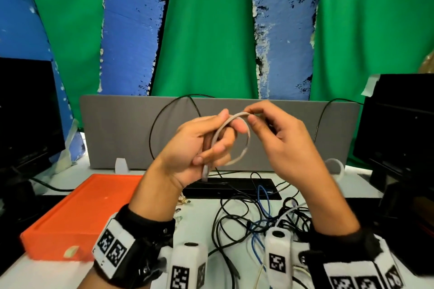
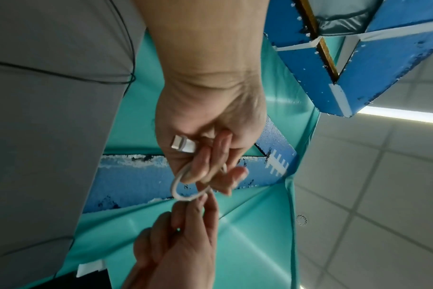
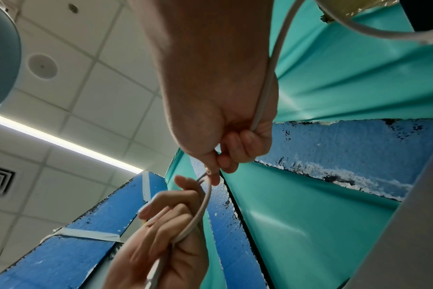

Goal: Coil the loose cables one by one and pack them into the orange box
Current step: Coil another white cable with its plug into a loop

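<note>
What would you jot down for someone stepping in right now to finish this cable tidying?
Left hand: grips the plug end of the white cable, one loop formed around its fingers.
Right hand: pinches the top of that loop; the rest of the cable trails past its wrist.
Orange box: on the table to the left, nothing visible inside.
Tangle of black and blue cables: loose on the table under the hands.
Done: first loop of the white cable.
Left: finish coiling it, put it in the box, then do the tangled cables one by one.
</note>
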Motion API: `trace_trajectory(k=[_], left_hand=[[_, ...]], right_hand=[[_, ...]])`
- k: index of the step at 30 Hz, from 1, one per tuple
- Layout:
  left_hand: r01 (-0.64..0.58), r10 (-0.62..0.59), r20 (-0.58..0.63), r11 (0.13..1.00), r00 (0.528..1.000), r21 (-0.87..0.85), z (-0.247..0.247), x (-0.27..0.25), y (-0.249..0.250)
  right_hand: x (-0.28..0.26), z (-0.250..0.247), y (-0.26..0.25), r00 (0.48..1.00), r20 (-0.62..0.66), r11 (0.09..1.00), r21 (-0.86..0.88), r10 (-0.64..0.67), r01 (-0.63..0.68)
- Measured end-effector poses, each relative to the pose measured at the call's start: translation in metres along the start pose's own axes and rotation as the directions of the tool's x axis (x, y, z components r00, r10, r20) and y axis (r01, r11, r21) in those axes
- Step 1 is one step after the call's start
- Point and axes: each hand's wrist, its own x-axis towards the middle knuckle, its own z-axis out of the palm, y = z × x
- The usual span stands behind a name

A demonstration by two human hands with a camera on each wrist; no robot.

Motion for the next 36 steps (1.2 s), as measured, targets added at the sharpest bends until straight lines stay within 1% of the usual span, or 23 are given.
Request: trace_trajectory(k=[2, 4, 7, 9, 12, 14, 15, 16, 18, 19, 20, 21, 22, 23, 24, 25, 26, 27, 28, 29, 31, 33, 36], left_hand=[[0.000, -0.006, -0.077, 0.997, 0.997, -0.080, 0.004, 0.004, 0.000], [-0.015, -0.003, -0.140, 0.992, 0.990, -0.123, 0.007, 0.007, -0.003], [-0.045, 0.014, -0.141, 0.975, 0.990, -0.218, 0.012, 0.012, -0.004], [-0.036, 0.001, -0.131, 0.963, 0.991, -0.266, 0.009, 0.015, -0.003], [-0.020, -0.002, -0.071, 0.954, 0.997, -0.301, 0.001, 0.019, -0.002], [-0.064, 0.035, -0.100, 0.950, 0.994, -0.307, -0.002, 0.020, -0.001], [-0.111, 0.066, -0.150, 0.943, 0.986, -0.313, -0.004, 0.020, -0.001], [-0.171, 0.103, -0.224, 0.935, 0.969, -0.310, -0.008, 0.021, -0.001], [-0.290, 0.190, -0.380, 0.930, 0.905, -0.226, -0.017, 0.022, -0.003], [-0.324, 0.236, -0.436, 0.936, 0.868, -0.138, -0.020, 0.022, -0.005], [-0.325, 0.281, -0.471, 0.946, 0.836, -0.013, -0.021, 0.022, -0.006], [-0.292, 0.331, -0.494, 0.944, 0.804, 0.156, -0.021, 0.022, -0.007], [-0.227, 0.386, -0.479, 0.906, 0.789, 0.357, -0.019, 0.021, -0.009], [-0.153, 0.425, -0.428, 0.829, 0.798, 0.538, -0.019, 0.020, -0.011], [-0.087, 0.422, -0.364, 0.743, 0.831, 0.663, -0.021, 0.019, -0.014], [-0.036, 0.377, -0.306, 0.678, 0.874, 0.734, -0.022, 0.017, -0.016], [0.001, 0.305, -0.261, 0.648, 0.916, 0.761, -0.025, 0.014, -0.016], [0.018, 0.220, -0.219, 0.664, 0.951, 0.747, -0.027, 0.011, -0.015], [0.021, 0.137, -0.168, 0.713, 0.976, 0.701, -0.027, 0.009, -0.014], [0.015, 0.071, -0.110, 0.774, 0.991, 0.633, -0.026, 0.007, -0.012], [0.004, -0.006, 0.002, 0.879, 1.000, 0.476, -0.022, 0.004, -0.011], [0.014, -0.040, 0.076, 0.947, 0.996, 0.320, -0.018, 0.003, -0.011], [-0.009, 0.002, 0.109, 0.998, 0.994, 0.062, -0.017, 0.003, -0.011]], right_hand=[[0.002, 0.003, 0.004, 0.999, -0.015, 0.999, -0.020, 0.031, -0.031], [0.003, 0.005, 0.007, 0.998, -0.039, 0.998, -0.035, 0.044, -0.046], [0.005, 0.005, 0.011, 0.996, -0.055, 0.994, -0.079, 0.073, -0.077], [0.005, 0.005, 0.016, 0.992, -0.020, 0.981, -0.147, 0.126, -0.128], [0.004, 0.006, 0.022, 0.979, 0.061, 0.940, -0.298, 0.194, -0.168], [0.003, 0.006, 0.023, 0.959, 0.135, 0.884, -0.436, 0.249, -0.168], [0.002, 0.007, 0.022, 0.940, 0.184, 0.848, -0.504, 0.288, -0.162], [0.001, 0.008, 0.022, 0.916, 0.235, 0.819, -0.554, 0.324, -0.148], [-0.002, 0.012, 0.019, 0.876, 0.339, 0.810, -0.579, 0.343, -0.093], [-0.003, 0.014, 0.015, 0.867, 0.383, 0.825, -0.562, 0.319, -0.055], [-0.004, 0.016, 0.011, 0.864, 0.419, 0.848, -0.530, 0.278, -0.015], [-0.005, 0.018, 0.007, 0.865, 0.446, 0.869, -0.495, 0.230, 0.024], [-0.006, 0.018, 0.002, 0.871, 0.456, 0.887, -0.459, 0.182, 0.055], [-0.007, 0.017, -0.003, 0.885, 0.445, 0.906, -0.416, 0.136, 0.070], [-0.007, 0.013, -0.006, 0.908, 0.410, 0.933, -0.353, 0.090, 0.067], [-0.007, 0.008, -0.007, 0.934, 0.354, 0.960, -0.275, 0.052, 0.050], [-0.006, 0.001, -0.007, 0.956, 0.293, 0.981, -0.191, 0.020, 0.038], [-0.005, -0.005, -0.006, 0.972, 0.236, 0.992, -0.122, -0.014, 0.044], [-0.004, -0.010, -0.006, 0.982, 0.183, 0.995, -0.075, -0.048, 0.063], [-0.003, -0.013, -0.004, 0.988, 0.134, 0.995, -0.047, -0.075, 0.082], [-0.001, -0.012, -0.004, 0.995, 0.047, 0.996, 0.014, -0.093, 0.093], [0.000, -0.008, -0.002, 0.996, -0.037, 0.990, 0.113, -0.075, 0.079], [0.004, -0.005, 0.005, 0.989, -0.144, 0.986, 0.152, -0.043, 0.065]])
